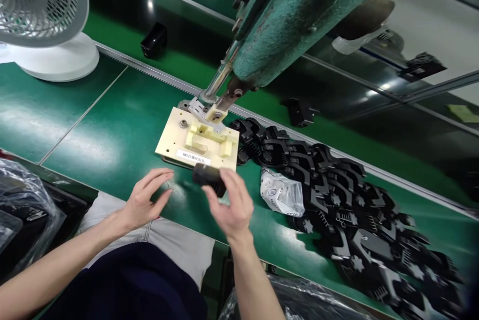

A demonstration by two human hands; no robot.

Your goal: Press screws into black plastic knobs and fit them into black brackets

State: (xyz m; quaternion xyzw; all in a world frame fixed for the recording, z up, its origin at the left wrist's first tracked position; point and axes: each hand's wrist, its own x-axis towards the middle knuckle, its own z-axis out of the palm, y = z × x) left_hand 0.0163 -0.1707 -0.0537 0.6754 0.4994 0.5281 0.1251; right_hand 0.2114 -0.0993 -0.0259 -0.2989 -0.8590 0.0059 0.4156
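My right hand (232, 205) grips a small black plastic part (208, 176) between thumb and fingers, just in front of a cream fixture plate (170, 135). The part is slightly blurred. To its left, my left hand (147, 198) is held over the front of the green table with thumb and fingers apart and nothing between them. The plate carries raised yellowish blocks and a white label with printed characters. Above its back edge come down the metal tip and bracket of a green machine (292, 21).
Many black plastic parts (337, 185) are heaped along the green table (93, 125) at the right, beside a clear bag (281, 193). A white fan (60, 56) stands at the back left. Single black parts lie on the green belt behind. Plastic-wrapped items flank my lap.
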